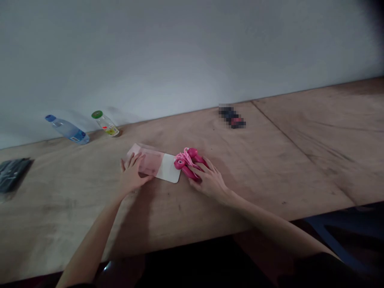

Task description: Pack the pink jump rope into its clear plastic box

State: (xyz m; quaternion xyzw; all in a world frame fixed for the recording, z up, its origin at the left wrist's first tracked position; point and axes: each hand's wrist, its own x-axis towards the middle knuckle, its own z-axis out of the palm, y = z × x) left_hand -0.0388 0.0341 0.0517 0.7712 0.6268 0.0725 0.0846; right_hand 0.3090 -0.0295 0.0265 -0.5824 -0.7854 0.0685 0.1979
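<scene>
A pink jump rope [188,157] with its cord bundled between two dark pink handles lies on the wooden table. My right hand [211,182] is closed over the handles, fingers on top and thumb at the near side. To its left is a flat pink-and-white package [169,168], with what looks like clear plastic at its left end. The bundled cord reaches the package's right edge. Resting on the package's left part, my left hand [132,176] has its fingers spread and its thumb stretched along the near edge.
Against the wall lean a clear bottle with a blue cap [67,129] and a jar with a green lid [105,124]. A dark flat packet [13,174] is at far left. A blurred-out dark and red object [231,116] lies behind. The table's [192,224] front edge runs below my arms.
</scene>
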